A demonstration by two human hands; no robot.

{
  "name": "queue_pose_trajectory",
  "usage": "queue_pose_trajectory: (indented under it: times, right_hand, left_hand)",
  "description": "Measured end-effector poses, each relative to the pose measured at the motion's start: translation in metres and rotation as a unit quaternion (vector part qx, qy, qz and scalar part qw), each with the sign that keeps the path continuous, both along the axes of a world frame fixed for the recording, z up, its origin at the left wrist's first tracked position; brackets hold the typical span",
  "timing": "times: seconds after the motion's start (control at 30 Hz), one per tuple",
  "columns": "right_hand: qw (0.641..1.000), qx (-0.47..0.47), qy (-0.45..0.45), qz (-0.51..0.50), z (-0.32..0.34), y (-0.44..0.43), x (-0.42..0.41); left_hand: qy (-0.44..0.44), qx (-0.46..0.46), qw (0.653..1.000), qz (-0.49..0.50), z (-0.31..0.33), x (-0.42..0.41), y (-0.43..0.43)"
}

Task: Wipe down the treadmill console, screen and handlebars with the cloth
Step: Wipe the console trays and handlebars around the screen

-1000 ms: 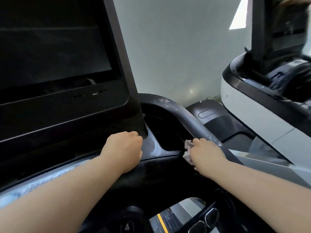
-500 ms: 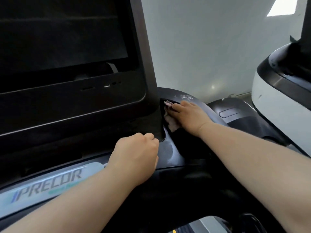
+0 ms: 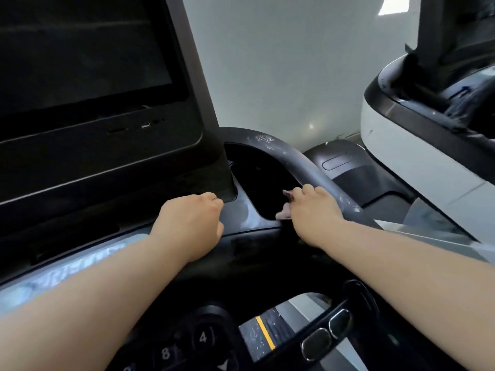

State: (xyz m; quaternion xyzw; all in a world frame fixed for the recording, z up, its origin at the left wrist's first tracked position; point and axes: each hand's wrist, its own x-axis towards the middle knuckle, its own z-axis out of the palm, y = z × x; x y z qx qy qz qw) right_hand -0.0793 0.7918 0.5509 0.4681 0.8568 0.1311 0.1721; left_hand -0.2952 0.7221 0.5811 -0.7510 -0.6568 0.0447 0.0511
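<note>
Right hand: I see my right hand (image 3: 316, 210) with fingers curled round the pinkish cloth (image 3: 283, 215), just beside the handlebar (image 3: 294, 159).
Cloth: bunched at the near rim of the console pocket (image 3: 257, 180).
Pocket: a dark recess between the screen (image 3: 80, 57) and the handlebar; too dark inside for me to tell its contents.
Left hand: my left hand (image 3: 190, 223) rests on the console (image 3: 242, 210), fingers curled, holding nothing.
Handlebar: whitish marks on top.
</note>
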Motion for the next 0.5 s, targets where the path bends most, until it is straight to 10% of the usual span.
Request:
queue_pose_trajectory:
  times: [0.23,0.4,0.5]
  right_hand:
    - [0.966,-0.020,0.190,-0.171,-0.017,-0.075,0.027]
    - [0.767,-0.072,0.571,-0.283,-0.050,-0.119,-0.010]
    - [0.842,-0.090,0.503,-0.170,-0.047,-0.122,-0.021]
  left_hand:
    - [-0.028,-0.021,0.999,0.007,0.000,-0.001,-0.005]
    - [-0.034,-0.023,0.999,-0.002,0.001,-0.002,-0.009]
    - [-0.036,-0.016,0.999,-0.004,0.000,-0.002,-0.010]
